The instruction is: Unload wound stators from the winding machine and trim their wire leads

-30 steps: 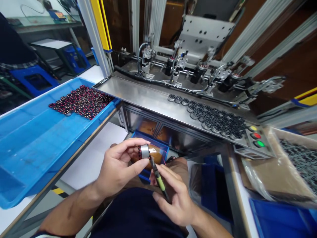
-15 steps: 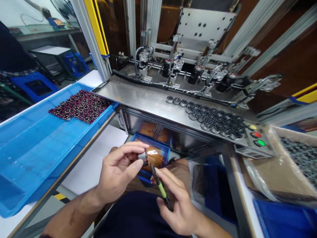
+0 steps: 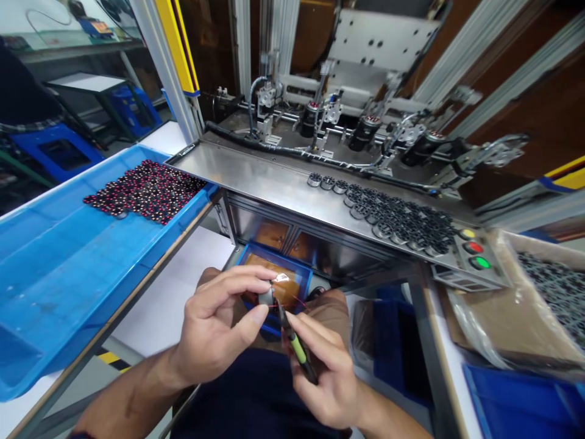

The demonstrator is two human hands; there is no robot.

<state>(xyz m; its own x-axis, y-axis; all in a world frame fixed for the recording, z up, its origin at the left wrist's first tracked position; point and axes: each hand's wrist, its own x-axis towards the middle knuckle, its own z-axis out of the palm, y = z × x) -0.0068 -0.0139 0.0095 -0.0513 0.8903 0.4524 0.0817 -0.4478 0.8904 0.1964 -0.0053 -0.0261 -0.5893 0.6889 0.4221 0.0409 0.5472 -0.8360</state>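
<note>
Between the thumb and fingers of my left hand is a small round motor stator, grey on its side, with thin red wire at its right face. My right hand is wrapped round pliers or cutters with black and light-green handles. The tool's dark tip touches or almost touches the stator's right face; the exact contact is too small to tell. Below the hands lies a blue bin with a brown, shiny lining.
On the left, a long blue tray carries many wound stators. Dark ring parts stand in rows on the metal ledge before a machine. Push buttons and a lined carton are at right.
The tool in my right hand has moved up and left, its tip now at the stator. My left hand has turned the stator slightly, and the view has shifted a little.
</note>
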